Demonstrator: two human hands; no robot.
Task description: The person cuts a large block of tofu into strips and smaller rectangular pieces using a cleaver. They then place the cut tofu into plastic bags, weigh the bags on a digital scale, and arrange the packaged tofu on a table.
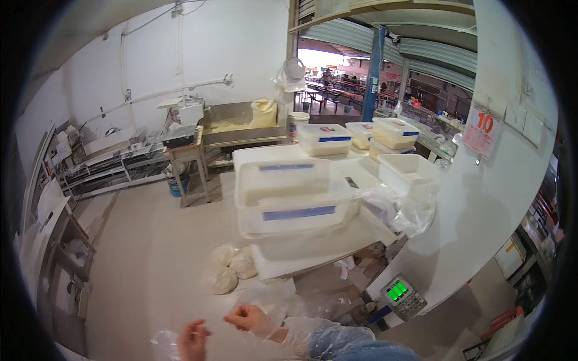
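Note:
At the bottom of the head view, my left hand (194, 339) is raised with curled, blurred fingers. Thin clear plastic film (165, 342) lies to its left. My right hand (247, 317) is just to its right, thumb and fingertips close together; a clear plastic cover is over the sleeve. Whether either hand pinches anything is too blurred to tell. Translucent plastic sheeting (266, 295) spreads just beyond my right hand. Several round, pale, floury dough balls (224, 280) sit together ahead of the hands. The large translucent plastic bin with blue strips (298, 221) stands beyond them.
A digital scale (403, 298) with a lit green display is at the right. Lidded plastic containers (325, 141) and an open white tub (408, 173) stand on the white table (289, 259). Clear plastic bags (415, 216) hang by the wall. A wooden stand (186, 155) is farther left.

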